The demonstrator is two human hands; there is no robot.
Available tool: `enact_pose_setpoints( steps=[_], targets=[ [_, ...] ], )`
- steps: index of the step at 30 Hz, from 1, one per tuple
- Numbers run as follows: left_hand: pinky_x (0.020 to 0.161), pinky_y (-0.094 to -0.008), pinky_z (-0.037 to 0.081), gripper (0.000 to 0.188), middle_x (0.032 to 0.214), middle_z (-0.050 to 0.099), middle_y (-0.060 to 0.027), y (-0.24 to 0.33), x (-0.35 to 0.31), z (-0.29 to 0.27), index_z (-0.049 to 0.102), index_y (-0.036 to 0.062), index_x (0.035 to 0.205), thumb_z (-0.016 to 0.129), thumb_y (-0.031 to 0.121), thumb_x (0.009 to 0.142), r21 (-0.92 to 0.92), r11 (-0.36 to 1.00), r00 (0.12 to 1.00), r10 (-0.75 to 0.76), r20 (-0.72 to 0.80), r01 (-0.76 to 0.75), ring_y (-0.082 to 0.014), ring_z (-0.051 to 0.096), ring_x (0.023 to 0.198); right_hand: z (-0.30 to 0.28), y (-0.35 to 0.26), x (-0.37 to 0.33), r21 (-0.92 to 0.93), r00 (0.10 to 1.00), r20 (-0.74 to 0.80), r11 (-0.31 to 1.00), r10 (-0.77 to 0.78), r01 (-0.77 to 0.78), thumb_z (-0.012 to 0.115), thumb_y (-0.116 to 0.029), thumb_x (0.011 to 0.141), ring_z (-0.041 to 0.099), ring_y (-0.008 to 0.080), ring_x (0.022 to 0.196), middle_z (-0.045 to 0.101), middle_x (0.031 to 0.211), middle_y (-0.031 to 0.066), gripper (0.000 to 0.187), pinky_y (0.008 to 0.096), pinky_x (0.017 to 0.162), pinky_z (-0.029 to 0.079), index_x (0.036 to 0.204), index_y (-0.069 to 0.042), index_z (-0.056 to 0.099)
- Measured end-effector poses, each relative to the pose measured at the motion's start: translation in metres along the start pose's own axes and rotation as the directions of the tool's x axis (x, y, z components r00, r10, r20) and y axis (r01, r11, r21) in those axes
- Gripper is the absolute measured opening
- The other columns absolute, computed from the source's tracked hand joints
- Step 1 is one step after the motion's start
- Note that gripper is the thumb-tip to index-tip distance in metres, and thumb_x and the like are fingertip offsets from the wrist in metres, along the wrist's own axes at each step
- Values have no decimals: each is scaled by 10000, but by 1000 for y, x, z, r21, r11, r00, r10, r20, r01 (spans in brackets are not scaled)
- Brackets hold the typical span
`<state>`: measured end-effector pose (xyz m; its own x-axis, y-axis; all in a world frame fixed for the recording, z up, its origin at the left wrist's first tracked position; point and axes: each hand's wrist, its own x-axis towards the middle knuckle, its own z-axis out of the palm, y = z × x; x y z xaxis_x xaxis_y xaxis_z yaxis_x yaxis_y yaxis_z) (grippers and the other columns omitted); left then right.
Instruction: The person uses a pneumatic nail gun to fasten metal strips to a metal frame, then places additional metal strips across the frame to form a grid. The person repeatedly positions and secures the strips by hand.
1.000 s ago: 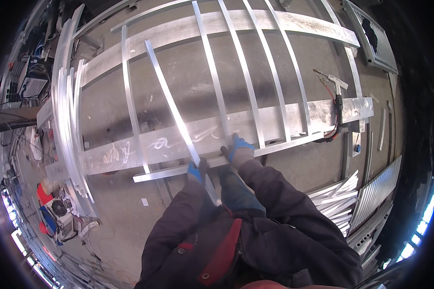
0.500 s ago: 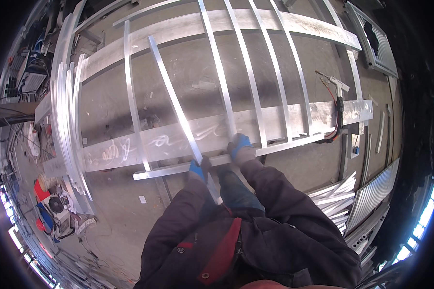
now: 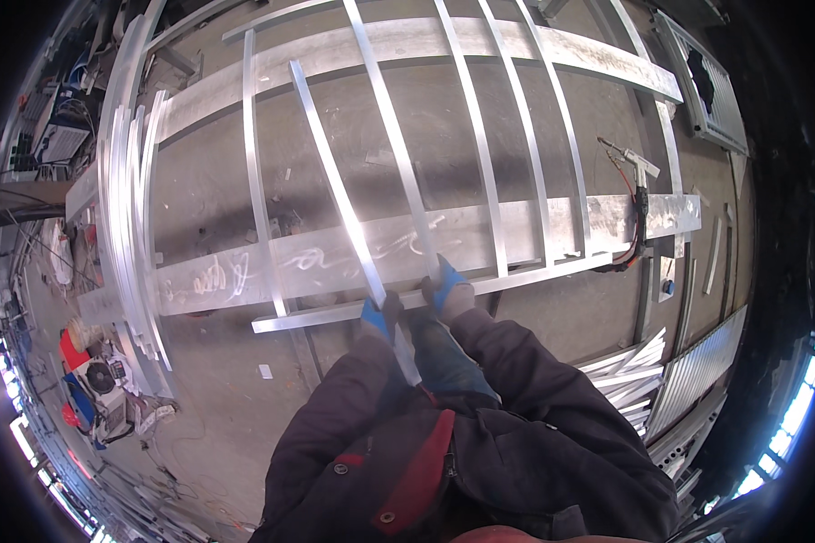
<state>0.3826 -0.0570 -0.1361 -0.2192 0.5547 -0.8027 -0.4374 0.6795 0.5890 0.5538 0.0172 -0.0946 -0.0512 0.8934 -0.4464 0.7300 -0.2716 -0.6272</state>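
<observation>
Both my hands wear blue-and-dark gloves. My left hand (image 3: 378, 314) is closed round a slanting square metal bar (image 3: 340, 185), which crosses the front rail and sticks out toward my body. Beside it, my right hand (image 3: 445, 285) grips the near end of a second metal bar (image 3: 389, 127) at the front rail (image 3: 525, 276). This second bar also slants, its far end lying to the left. Other crossbars (image 3: 475, 136) meet the rail on the right, and one crossbar (image 3: 255, 172) meets it on the left. My fingers are partly hidden by the gloves' dark parts.
Two broad metal beams, near (image 3: 317, 262) and far (image 3: 607, 59), bear the frame. A welding torch (image 3: 638, 163) with its cable sits at the right. Long bars (image 3: 122, 235) are stacked at the left. Tools (image 3: 104, 380) lie lower left, cut bars (image 3: 625, 376) lower right.
The far end of the bar in my right hand has swung left. My right hand has shifted slightly left and nearer to me. The left hand still grips its bar.
</observation>
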Motion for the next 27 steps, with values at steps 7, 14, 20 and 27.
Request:
enact_pose_setpoints(
  steps=[7, 14, 20, 27],
  targets=[
    [638, -294, 485, 317, 882, 623, -26, 9, -19, -17, 613, 44, 1124, 750, 282, 966, -104, 994, 1000, 16, -2, -16, -119, 585, 752, 27, -27, 9, 15, 999, 5, 999, 39, -39, 634, -370, 950, 684, 446, 1089, 712, 1182, 247, 626, 503, 941, 534, 1491, -85, 497],
    [518, -280, 424, 238, 760, 595, 8, 11, -29, -32, 624, 65, 1056, 744, 254, 973, -26, 998, 997, 63, -44, -64, -100, 533, 599, 32, -41, 13, -24, 999, 15, 999, 43, -42, 636, -359, 938, 671, 458, 1117, 693, 1233, 264, 673, 512, 971, 531, 1513, -51, 471],
    [529, -274, 444, 133, 775, 590, -3, 18, -33, -39, 617, 57, 1016, 693, 163, 989, -183, 978, 993, 110, 45, -100, -123, 563, 629, 38, -62, 15, -1, 999, -1, 999, 41, -41, 627, -361, 948, 672, 468, 1088, 707, 1165, 265, 585, 533, 934, 539, 1438, -55, 534],
    [610, -307, 518, 129, 831, 648, -28, 11, -47, -72, 630, 57, 1015, 710, 149, 971, -283, 941, 977, 207, 55, -183, -133, 632, 701, 42, -43, 28, -193, 998, 51, 981, -25, 35, 653, -527, 933, 676, 417, 1108, 720, 1158, 235, 582, 516, 957, 529, 1285, -64, 657]
  ],
)
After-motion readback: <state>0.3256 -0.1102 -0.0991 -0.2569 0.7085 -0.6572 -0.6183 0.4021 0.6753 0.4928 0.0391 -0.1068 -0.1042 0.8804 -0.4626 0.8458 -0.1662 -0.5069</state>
